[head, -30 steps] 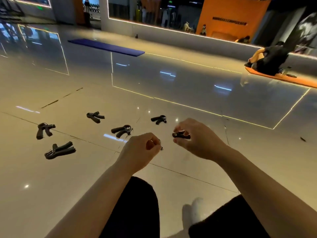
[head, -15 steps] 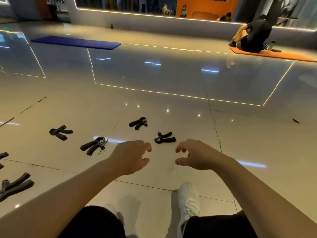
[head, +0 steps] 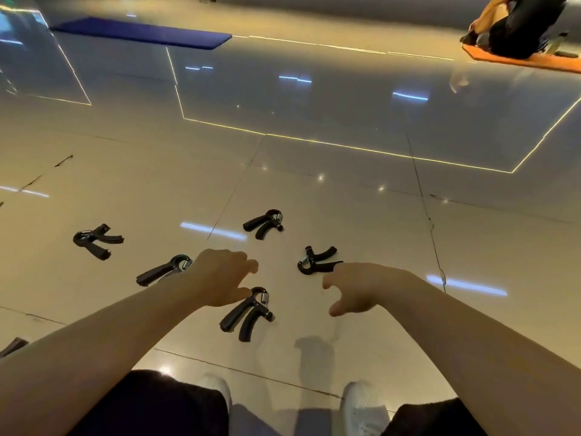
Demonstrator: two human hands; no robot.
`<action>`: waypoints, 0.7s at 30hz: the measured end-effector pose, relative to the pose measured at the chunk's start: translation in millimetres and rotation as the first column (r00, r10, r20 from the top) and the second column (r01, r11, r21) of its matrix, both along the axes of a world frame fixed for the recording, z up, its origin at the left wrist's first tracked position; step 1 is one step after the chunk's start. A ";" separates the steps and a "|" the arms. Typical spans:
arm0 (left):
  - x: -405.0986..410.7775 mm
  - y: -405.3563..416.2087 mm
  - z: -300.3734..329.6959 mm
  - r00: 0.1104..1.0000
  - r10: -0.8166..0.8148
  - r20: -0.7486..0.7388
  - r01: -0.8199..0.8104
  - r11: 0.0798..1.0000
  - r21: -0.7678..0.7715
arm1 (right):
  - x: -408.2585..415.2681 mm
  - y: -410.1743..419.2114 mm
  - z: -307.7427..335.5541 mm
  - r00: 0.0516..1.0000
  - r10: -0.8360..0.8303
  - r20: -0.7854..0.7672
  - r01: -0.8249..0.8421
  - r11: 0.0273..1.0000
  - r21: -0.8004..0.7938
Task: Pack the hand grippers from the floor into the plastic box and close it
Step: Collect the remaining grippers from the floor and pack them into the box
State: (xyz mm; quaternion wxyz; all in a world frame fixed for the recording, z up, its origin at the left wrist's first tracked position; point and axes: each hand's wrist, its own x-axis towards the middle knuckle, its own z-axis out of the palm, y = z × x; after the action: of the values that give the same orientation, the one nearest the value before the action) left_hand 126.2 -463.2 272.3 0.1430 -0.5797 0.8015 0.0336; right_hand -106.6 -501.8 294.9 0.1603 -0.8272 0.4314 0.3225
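Several black hand grippers lie scattered on the glossy tiled floor. The nearest gripper (head: 248, 313) lies between my hands, just below my left hand (head: 221, 276), whose loosely curled fingers hold nothing. My right hand (head: 358, 289) hovers with relaxed, empty fingers, its knuckles next to another gripper (head: 316, 261). Further grippers lie ahead (head: 265, 222), beside my left wrist (head: 163, 270) and at the left (head: 96, 240). The tip of one more gripper (head: 12, 346) shows at the left edge. No plastic box is in view.
My knees and white shoes (head: 364, 410) are at the bottom. A blue mat (head: 141, 33) lies far left. A person sits on an orange mat (head: 528, 59) at far right. Open floor stretches ahead.
The view has tilted down and moved closer to the floor. Both hands have lowered toward the grippers, and a gripper now shows between them. Neither hand has taken hold of anything.
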 end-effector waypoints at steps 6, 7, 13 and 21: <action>10.0 -64.9 -61.4 0.998 0.008 -0.065 -0.004 0.998 0.062 | 1.0 -84.9 -57.6 0.975 0.172 -0.140 -0.191 0.972 -0.140; 9.3 -71.9 -76.0 0.997 0.008 -0.076 -0.002 0.997 0.077 | -1.4 -95.4 -73.8 0.954 0.234 -0.186 -0.266 0.950 -0.167; 5.7 -86.8 -163.0 0.968 0.188 -0.164 -0.160 0.972 0.172 | -8.0 -144.3 -164.8 0.910 0.373 -0.179 -0.398 0.909 -0.127; 17.5 -50.2 -259.5 0.913 0.388 -0.126 -0.336 0.891 0.306 | -27.4 -188.4 -263.1 0.990 0.124 -0.068 -0.137 0.964 -0.230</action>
State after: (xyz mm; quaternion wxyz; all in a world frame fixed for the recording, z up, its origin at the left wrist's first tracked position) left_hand 143.7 -513.4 12.8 0.1392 -0.6878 0.6760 0.2250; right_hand -134.0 -690.2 31.9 0.0287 -0.8580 0.4151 0.3012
